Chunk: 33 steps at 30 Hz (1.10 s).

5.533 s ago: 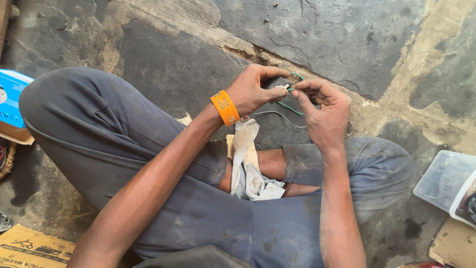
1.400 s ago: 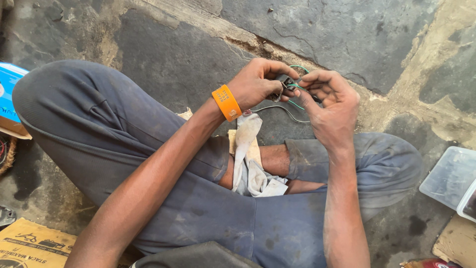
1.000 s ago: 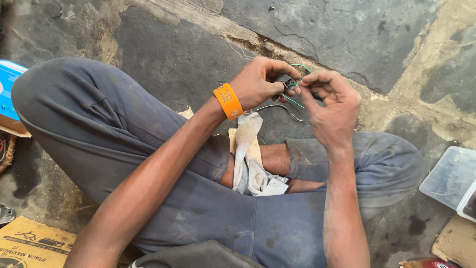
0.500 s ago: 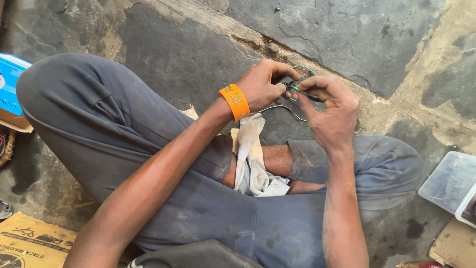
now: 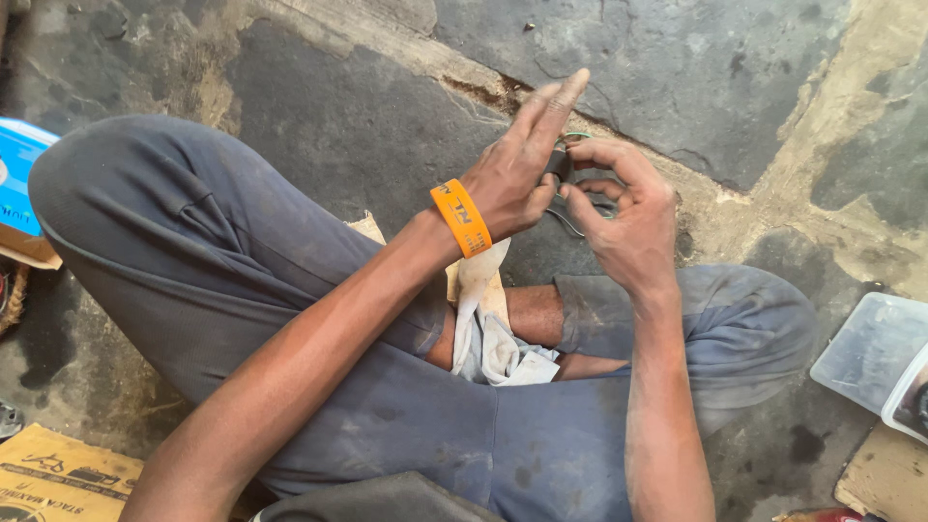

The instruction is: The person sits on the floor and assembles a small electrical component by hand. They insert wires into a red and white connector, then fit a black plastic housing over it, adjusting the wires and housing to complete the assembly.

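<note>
Under me I see a cracked stone floor [image 5: 348, 106], dark grey with sandy seams. My crossed legs in dusty grey trousers [image 5: 193, 280] fill most of the view. A white rag [image 5: 488, 333] lies in my lap, draped between the knees just below my wrists. At the left edge sits a blue box [image 5: 17, 179], and a flat piece of printed cardboard [image 5: 58, 478] lies by the lower left corner. At the right edge there is a clear plastic container [image 5: 870, 353] on the floor, well apart from my hands.

My left hand [image 5: 517, 174], with an orange wristband [image 5: 461, 217] on the wrist, has its fingers stretched out straight and pressed together, pointing up and away; the thumb side meets the other hand. My right hand [image 5: 623, 213] is curled, fingers bent inward, pinching a small dark part with thin green wire [image 5: 577, 137] looping off it. That piece sits between both hands, above the floor in front of my shins. Most of it is hidden by my fingers, so I cannot tell its exact kind.
</note>
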{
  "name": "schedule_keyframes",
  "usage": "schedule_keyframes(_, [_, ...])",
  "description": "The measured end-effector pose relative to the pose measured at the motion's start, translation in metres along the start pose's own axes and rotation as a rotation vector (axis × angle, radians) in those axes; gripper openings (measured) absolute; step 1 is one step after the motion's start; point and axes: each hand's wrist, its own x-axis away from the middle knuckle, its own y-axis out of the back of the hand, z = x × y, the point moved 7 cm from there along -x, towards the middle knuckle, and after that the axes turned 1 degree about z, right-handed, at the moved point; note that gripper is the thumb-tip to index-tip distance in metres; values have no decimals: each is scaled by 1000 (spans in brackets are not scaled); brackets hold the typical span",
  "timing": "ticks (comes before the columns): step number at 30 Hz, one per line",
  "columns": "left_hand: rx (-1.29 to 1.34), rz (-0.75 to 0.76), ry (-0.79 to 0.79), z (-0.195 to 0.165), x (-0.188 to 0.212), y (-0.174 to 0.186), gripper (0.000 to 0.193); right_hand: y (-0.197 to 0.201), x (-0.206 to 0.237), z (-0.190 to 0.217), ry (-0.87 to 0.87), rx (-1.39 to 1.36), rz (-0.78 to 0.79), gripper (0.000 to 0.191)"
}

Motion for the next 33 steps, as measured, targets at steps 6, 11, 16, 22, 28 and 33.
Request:
schedule_keyframes(6, [-47, 39, -255, -31, -3, 6, 93, 6, -1, -21, -80, -504, 25, 42])
schedule_keyframes(11, [-233, -159, -228, -41, 0, 24, 98, 15, 3, -29, -77, -591, -50, 42])
schedule_keyframes(16, [-246, -148, -122, -37, 0, 28, 90, 17, 2, -28, -64, -658, -63, 42])
schedule_keyframes(22, [-261, -215, -287, -52, 4, 32, 65, 16, 4, -26, -68, -710, -20, 44])
schedule_keyframes(28, [-292, -192, -385, -59, 5, 33, 50, 12, 5, -24, -70, -744, 30, 46])
schedule_keyframes(33, [-317, -175, -424, -59, 7, 33, 51, 12, 7, -22, -60, -759, 61, 50])
